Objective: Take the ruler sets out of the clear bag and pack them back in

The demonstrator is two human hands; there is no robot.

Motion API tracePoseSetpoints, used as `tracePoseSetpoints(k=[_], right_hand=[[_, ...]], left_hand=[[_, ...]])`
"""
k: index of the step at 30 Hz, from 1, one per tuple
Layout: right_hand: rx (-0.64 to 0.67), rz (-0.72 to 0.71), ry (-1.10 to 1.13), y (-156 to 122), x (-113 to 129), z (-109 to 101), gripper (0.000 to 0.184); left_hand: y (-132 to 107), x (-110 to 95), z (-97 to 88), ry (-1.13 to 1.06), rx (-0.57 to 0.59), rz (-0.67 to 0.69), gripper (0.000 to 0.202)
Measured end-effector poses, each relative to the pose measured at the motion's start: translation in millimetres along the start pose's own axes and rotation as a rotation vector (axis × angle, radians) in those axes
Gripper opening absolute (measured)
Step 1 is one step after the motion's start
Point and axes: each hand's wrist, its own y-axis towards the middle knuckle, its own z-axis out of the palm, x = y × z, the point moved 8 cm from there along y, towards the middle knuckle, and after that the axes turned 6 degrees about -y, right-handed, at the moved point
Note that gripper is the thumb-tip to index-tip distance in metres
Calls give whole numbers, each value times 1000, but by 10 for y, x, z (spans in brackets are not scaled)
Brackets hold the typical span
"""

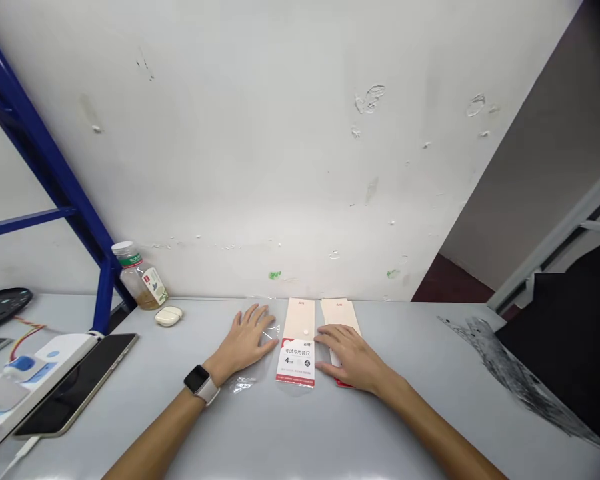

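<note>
At my far left, a blue metal frame slants down to the grey tabletop. Beside it lie a white power strip and a dark-screened phone, its long axis running away from me and rightward. A white-lidded jar leans slightly left in view, its green-banded label too small to read; a cream case sits just beside it.

My left hand, a watch on its wrist, rests palm down with fingers spread over clear plastic film.

Next, between my hands, a long, narrow packet lies flat, pointing from me to the white wall. Its cream end is at the wall; its white, red-edged panel is nearest me, print upright to my eyes. It reads 考试专用套尺, with a large 4 and a circled 20; the finer lines are illegible. A clear margin shows past its near edge.

My right hand lies palm down, fingers loosely parted, over similar cards, whose far ends tilt left and sit close to the wall. I cannot tell whether my thumb touches the packet. Open tabletop stretches on my near side, and rightward to black fabric.
</note>
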Motion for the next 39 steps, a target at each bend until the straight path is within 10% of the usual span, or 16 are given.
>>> tracePoseSetpoints(k=[7, 18, 39], right_hand=[[18, 0, 6, 1, -10, -18, 36], [-111, 27, -149, 39, 26, -42, 23], [-41, 325, 343, 121, -158, 111, 13]], left_hand=[[-3, 35, 14, 116, -65, -98, 44], [-76, -522, -134, 98, -13, 404, 38], [-46, -467, -92, -44, 54, 322, 35]])
